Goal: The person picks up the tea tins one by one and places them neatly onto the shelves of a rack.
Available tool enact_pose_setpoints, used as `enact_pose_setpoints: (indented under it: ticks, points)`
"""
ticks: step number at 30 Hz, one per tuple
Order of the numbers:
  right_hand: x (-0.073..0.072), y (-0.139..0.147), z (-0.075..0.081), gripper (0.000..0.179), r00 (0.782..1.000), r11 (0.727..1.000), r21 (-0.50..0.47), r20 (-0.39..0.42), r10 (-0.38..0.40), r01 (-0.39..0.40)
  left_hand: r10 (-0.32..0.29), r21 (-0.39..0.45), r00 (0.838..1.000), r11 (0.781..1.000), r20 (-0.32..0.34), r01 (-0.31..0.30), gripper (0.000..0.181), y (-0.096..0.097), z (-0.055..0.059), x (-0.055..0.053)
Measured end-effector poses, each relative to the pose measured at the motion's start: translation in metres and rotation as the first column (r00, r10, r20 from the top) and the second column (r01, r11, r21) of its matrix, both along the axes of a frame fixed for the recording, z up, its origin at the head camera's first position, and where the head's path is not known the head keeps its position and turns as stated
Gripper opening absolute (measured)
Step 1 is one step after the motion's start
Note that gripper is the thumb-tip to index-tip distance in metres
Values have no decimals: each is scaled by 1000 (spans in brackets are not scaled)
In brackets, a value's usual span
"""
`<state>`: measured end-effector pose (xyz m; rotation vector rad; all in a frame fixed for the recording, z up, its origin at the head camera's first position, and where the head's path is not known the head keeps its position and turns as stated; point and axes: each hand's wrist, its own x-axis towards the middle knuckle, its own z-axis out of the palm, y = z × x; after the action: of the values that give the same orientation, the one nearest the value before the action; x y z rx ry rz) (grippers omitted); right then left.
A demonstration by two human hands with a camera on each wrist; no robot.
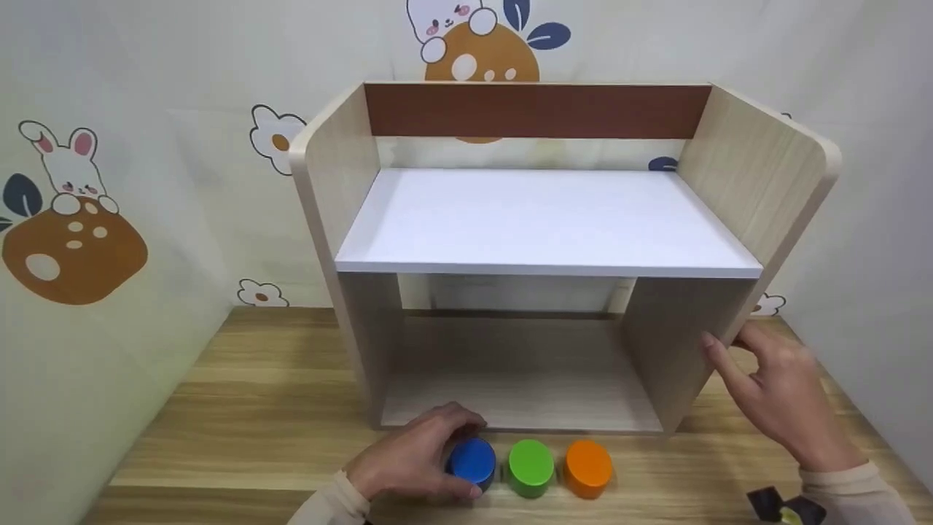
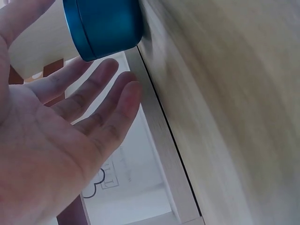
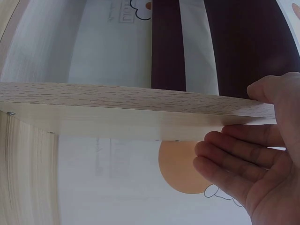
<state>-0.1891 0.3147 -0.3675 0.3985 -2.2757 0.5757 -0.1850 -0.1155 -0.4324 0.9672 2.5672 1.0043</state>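
A blue round canister point(image 1: 472, 464) stands on the table in front of a small wooden shelf unit point(image 1: 547, 269). My left hand point(image 1: 419, 456) curves loosely about it, thumb on the near side and fingers toward the far side. In the left wrist view the fingers are spread below the blue canister point(image 2: 110, 28) without closing on it. My right hand point(image 1: 783, 394) holds the unit's right side panel by its front edge. The right wrist view has the thumb on one face of the panel point(image 3: 140, 101) and the fingers along the other.
A green canister point(image 1: 531, 467) and an orange canister point(image 1: 588, 468) stand in a row right of the blue one. A black object point(image 1: 787, 506) lies near my right sleeve. Patterned walls point(image 1: 182, 182) enclose the wooden table point(image 1: 240, 408) behind and at both sides.
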Motion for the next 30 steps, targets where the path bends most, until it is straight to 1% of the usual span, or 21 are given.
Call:
enact_pose_setpoints:
  ticks: [6, 15, 25, 30]
  points:
    - [0, 0, 0, 24, 1000, 1000, -1, 8, 3, -3, -9, -11, 1000, 1000, 15, 9, 71, 0, -2, -1]
    - [0, 0, 0, 28, 1000, 1000, 7, -5, 1, -1, -13, 36, 999, 999, 38, 12, 71, -1, -5, -1]
    - [1, 0, 0, 29, 1000, 1000, -2, 10, 5, -5, -30, 14, 999, 999, 21, 30, 67, -2, -8, -1]
    - [2, 0, 0, 29, 1000, 1000, -9, 19, 7, -7, -24, 9, 999, 1000, 49, 24, 65, 0, -7, -2]
